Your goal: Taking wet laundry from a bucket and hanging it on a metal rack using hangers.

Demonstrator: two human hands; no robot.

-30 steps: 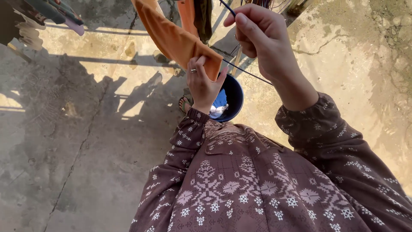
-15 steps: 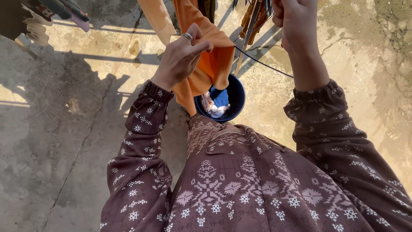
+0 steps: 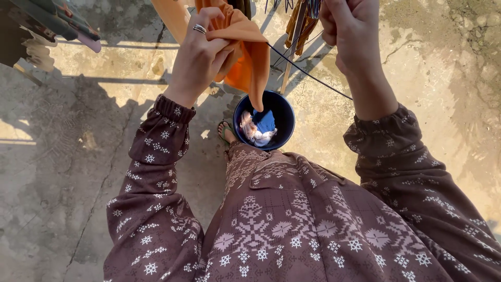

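An orange cloth (image 3: 249, 57) hangs folded over a thin dark clothesline (image 3: 308, 75) at the top centre. My left hand (image 3: 201, 49), with a ring on one finger, grips the cloth's top fold. My right hand (image 3: 350, 28) is raised at the top right, fingers closed around the line or something on it; what it holds is partly cut off. Below both hands sits a dark blue bucket (image 3: 284, 112) holding blue and white laundry (image 3: 259, 128).
Bare cracked concrete ground lies all around. Other garments (image 3: 57, 18) hang at the top left, and brownish clothes on a pole (image 3: 295, 31) at the top centre. My sandalled foot (image 3: 224, 130) stands beside the bucket.
My left hand rose from under the orange cloth to grip its top over the line. My right hand lifted slightly toward the top edge.
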